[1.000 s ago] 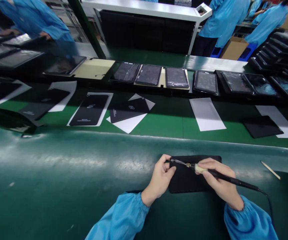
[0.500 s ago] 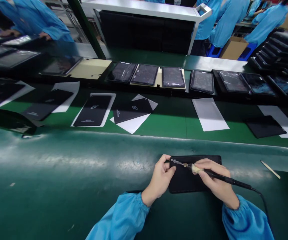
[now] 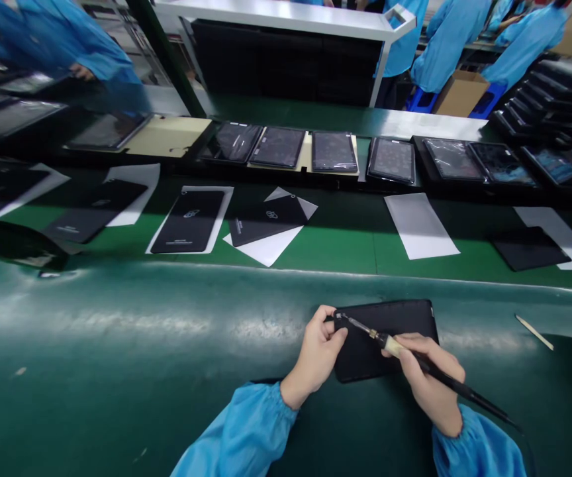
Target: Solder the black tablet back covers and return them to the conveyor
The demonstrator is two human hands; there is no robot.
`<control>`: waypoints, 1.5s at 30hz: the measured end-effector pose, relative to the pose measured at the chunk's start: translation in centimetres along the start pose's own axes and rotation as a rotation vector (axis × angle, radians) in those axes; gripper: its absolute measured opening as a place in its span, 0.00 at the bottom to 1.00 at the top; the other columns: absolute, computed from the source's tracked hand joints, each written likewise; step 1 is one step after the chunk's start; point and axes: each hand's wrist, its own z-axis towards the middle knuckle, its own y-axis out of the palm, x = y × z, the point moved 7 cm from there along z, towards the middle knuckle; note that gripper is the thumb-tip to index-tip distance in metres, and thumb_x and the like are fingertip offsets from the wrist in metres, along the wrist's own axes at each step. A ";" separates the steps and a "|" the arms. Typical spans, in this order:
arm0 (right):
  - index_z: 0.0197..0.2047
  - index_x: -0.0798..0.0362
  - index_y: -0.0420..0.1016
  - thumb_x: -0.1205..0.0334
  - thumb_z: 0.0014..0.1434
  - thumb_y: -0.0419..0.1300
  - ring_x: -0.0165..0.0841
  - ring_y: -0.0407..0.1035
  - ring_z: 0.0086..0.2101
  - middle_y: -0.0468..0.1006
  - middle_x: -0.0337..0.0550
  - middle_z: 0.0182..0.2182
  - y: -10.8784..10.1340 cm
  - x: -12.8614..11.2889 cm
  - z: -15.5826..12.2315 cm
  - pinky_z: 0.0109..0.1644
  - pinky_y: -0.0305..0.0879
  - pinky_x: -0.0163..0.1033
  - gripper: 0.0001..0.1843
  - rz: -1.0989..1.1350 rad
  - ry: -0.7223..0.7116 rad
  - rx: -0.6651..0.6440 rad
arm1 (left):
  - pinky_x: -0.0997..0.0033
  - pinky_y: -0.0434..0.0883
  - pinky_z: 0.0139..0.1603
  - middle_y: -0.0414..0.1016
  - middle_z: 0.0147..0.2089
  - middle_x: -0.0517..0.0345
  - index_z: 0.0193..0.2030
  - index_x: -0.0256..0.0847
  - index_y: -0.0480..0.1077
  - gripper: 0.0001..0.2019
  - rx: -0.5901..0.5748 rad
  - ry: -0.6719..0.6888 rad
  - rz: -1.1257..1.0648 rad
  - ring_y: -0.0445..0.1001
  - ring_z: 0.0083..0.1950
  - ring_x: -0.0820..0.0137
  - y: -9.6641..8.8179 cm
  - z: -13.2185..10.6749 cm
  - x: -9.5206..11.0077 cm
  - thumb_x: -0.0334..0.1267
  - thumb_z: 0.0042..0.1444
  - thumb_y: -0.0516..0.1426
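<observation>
Pale stick [image 3: 533, 332] near black panel [image 3: 396, 318]

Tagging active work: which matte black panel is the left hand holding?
The panel on the near bench, beneath the corded tool; others lie on the strip beyond.

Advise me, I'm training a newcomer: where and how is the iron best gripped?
Likely hold the iron by its pale collar, pen-style, from the right, as the right hand does; the thin metal tip points left and the dark handle slants back rightward.
</observation>
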 end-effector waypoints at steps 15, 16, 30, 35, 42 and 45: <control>0.42 0.50 0.78 0.72 0.62 0.62 0.36 0.79 0.36 0.83 0.39 0.32 0.7 0.0 -0.3 0.40 0.76 0.40 0.08 0.009 -0.041 -0.025 | 0.76 0.71 0.29 0.81 0.31 0.59 0.43 0.42 0.60 0.16 0.007 0.008 0.019 0.77 0.27 0.72 0.2 0.0 -0.1 0.38 0.55 0.63; 0.42 0.50 0.78 0.72 0.62 0.62 0.35 0.80 0.36 0.83 0.39 0.32 0.8 -0.2 -0.3 0.40 0.76 0.39 0.09 0.007 -0.048 -0.023 | 0.76 0.71 0.29 0.81 0.31 0.59 0.43 0.42 0.60 0.16 0.008 0.009 0.019 0.77 0.27 0.72 0.2 0.0 -0.1 0.38 0.55 0.63; 0.37 0.54 0.78 0.66 0.62 0.63 0.40 0.80 0.31 0.82 0.42 0.29 -3.1 1.5 0.5 0.38 0.77 0.47 0.03 0.117 -0.015 0.406 | 0.77 0.71 0.28 0.80 0.29 0.61 0.41 0.42 0.62 0.19 0.039 -0.004 -0.010 0.77 0.26 0.72 0.0 0.0 0.5 0.43 0.51 0.68; 0.37 0.57 0.75 0.57 0.60 0.65 0.39 0.79 0.24 0.81 0.41 0.27 -8.1 4.4 4.7 0.30 0.77 0.46 0.10 0.345 0.049 0.689 | 0.78 0.69 0.24 0.78 0.28 0.63 0.44 0.43 0.64 0.23 0.091 -0.019 0.024 0.76 0.25 0.72 -0.3 0.7 0.8 0.47 0.48 0.70; 0.37 0.56 0.72 0.57 0.60 0.64 0.33 0.77 0.24 0.81 0.40 0.27 -14.0 7.6 5.1 0.28 0.78 0.40 0.10 0.396 0.101 0.942 | 0.72 0.74 0.29 0.79 0.31 0.59 0.45 0.42 0.67 0.25 0.052 0.053 0.059 0.79 0.29 0.68 3.5 7.6 3.4 0.50 0.46 0.70; 0.36 0.56 0.72 0.57 0.59 0.63 0.33 0.77 0.23 0.81 0.40 0.26 -15.7 8.6 4.4 0.27 0.77 0.39 0.10 0.405 0.106 1.001 | 0.65 0.77 0.36 0.79 0.35 0.54 0.45 0.43 0.66 0.21 -0.027 0.210 0.277 0.81 0.34 0.65 8.4 12.4 5.3 0.56 0.56 0.61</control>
